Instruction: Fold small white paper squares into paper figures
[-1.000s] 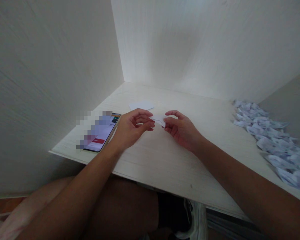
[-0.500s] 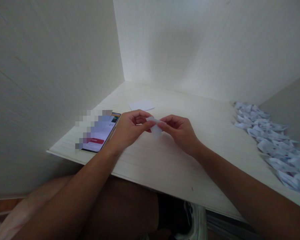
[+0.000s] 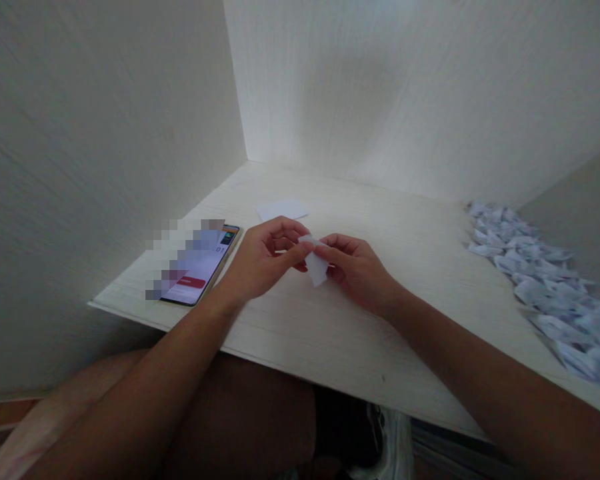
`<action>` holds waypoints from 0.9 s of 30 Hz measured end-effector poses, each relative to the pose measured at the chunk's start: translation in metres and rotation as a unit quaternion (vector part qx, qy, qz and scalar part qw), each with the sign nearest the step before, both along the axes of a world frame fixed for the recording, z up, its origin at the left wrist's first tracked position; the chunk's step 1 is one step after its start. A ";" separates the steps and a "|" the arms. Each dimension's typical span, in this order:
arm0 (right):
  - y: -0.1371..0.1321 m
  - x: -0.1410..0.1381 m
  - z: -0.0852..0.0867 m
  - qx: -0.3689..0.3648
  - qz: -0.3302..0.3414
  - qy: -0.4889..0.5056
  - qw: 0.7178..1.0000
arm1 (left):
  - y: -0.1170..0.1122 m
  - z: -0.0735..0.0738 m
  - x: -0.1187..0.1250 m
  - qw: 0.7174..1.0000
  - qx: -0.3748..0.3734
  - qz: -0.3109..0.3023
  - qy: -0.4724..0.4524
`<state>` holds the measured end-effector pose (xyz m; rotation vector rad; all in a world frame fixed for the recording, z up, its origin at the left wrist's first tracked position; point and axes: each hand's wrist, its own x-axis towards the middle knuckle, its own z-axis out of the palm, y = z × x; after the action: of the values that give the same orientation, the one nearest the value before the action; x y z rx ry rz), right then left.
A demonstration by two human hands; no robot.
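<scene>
While the left hand (image 3: 264, 261) pinches paper (image 3: 319, 269), the right hand (image 3: 361, 270) seemingly does.

A lit phone (image 3: 206, 263) lies face up on the white surface (image 3: 420, 260); pale walls (image 3: 420, 113) stand left, behind and right.

A seated person, seen from their own viewpoint, pinches a small piece of white paper (image 3: 319, 269) above a pale bench (image 3: 325, 340). The left hand (image 3: 275, 257) grips its upper end between thumb and fingers; the right hand (image 3: 353, 263) pinches it just beside, the thumb tips close together. Beyond the left hand lies a flat white sheet (image 3: 283, 209). To the left, near that wrist, a smartphone (image 3: 200, 270) rests face up, screen lit, partly pixelated. Along the right side stretches a heap of folded white papers (image 3: 540, 273). Pale panels (image 3: 355, 100) enclose the bench.
</scene>
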<state>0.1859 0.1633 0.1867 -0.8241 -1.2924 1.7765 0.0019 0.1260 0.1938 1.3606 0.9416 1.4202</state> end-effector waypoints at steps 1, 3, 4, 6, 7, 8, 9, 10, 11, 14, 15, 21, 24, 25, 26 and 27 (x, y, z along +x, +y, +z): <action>0.001 0.001 0.001 -0.017 0.005 0.008 1.000 | 0.000 0.000 -0.001 1.000 0.000 -0.018 -0.006; 0.001 0.002 0.005 -0.050 0.021 0.018 0.998 | -0.001 0.000 -0.002 0.998 0.006 -0.052 -0.020; 0.001 0.003 0.007 -0.063 0.029 0.017 0.997 | -0.001 -0.001 -0.002 0.998 0.010 -0.064 -0.023; 0.001 0.004 0.010 -0.081 0.044 0.013 0.996 | -0.002 -0.002 -0.002 0.997 0.020 -0.070 -0.017; 0.000 0.005 0.012 -0.086 0.053 0.011 0.995 | -0.002 -0.003 -0.002 0.998 0.025 -0.065 -0.008; 0.000 0.006 0.013 -0.090 0.064 0.009 0.994 | -0.002 -0.004 -0.001 0.998 0.033 -0.058 0.003; 0.000 0.006 0.014 -0.093 0.077 0.008 0.993 | -0.002 -0.004 -0.001 0.998 0.045 -0.050 0.014; -0.001 0.007 0.015 -0.097 0.090 0.005 0.991 | -0.003 -0.004 0.000 0.997 0.062 -0.040 0.025; 0.000 0.008 0.016 -0.100 0.103 0.001 0.990 | -0.003 -0.004 0.000 0.995 0.085 -0.029 0.036; 0.002 0.012 0.016 -0.107 0.140 -0.002 0.984 | -0.005 -0.002 0.000 0.978 0.183 0.007 0.097; 0.003 0.014 0.015 -0.111 0.154 0.001 0.982 | -0.005 0.000 0.000 0.967 0.221 0.018 0.126; 0.009 0.021 0.010 -0.121 0.230 -0.012 0.966 | -0.017 0.006 -0.003 0.889 0.377 0.044 0.254; 0.010 0.023 0.009 -0.129 0.258 -0.013 0.957 | -0.025 0.007 -0.002 0.877 0.391 0.043 0.276; 0.010 0.023 0.010 -0.131 0.266 -0.015 0.955 | -0.027 0.006 -0.001 0.875 0.394 0.042 0.278; 0.010 0.023 0.010 -0.134 0.274 -0.017 0.952 | -0.028 0.006 0.000 0.873 0.397 0.043 0.279; 0.009 0.024 0.011 -0.136 0.279 -0.019 0.951 | -0.029 0.005 0.001 0.872 0.400 0.043 0.278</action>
<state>0.2097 0.1726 0.1979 -0.6775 -1.4182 2.4382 0.0026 0.0967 0.1989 2.4698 0.7790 1.5924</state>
